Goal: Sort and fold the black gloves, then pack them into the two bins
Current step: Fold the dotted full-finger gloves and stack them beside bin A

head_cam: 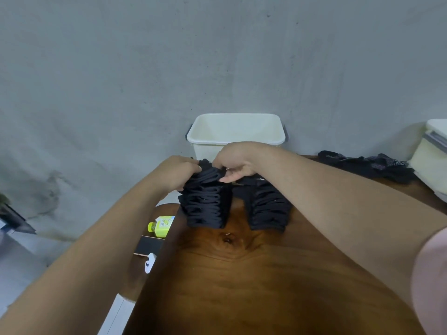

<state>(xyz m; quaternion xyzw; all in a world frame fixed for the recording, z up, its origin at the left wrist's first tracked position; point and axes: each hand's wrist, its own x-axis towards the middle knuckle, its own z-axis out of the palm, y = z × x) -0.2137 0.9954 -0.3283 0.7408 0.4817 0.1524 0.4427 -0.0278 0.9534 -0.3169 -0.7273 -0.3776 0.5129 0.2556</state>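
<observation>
Two stacks of folded black gloves stand side by side on the wooden table: a left stack (204, 204) and a right stack (267, 206). My left hand (177, 174) grips the top of the left stack from its left side. Over the same top, my right hand (235, 163) pinches the uppermost folded glove with thumb and fingers. Behind the stacks stands a white bin (235, 128), with nothing visible inside. A second white bin (433, 160) is at the right edge, partly cut off. Loose black gloves (365, 165) lie in a heap beside it.
The wooden table (242, 274) has its left edge running close to the left stack. Below that edge, on a lower surface, lie a green-capped bottle (160, 226), a black phone-like slab (148, 245) and a small white round object (150, 262). A grey wall fills the background.
</observation>
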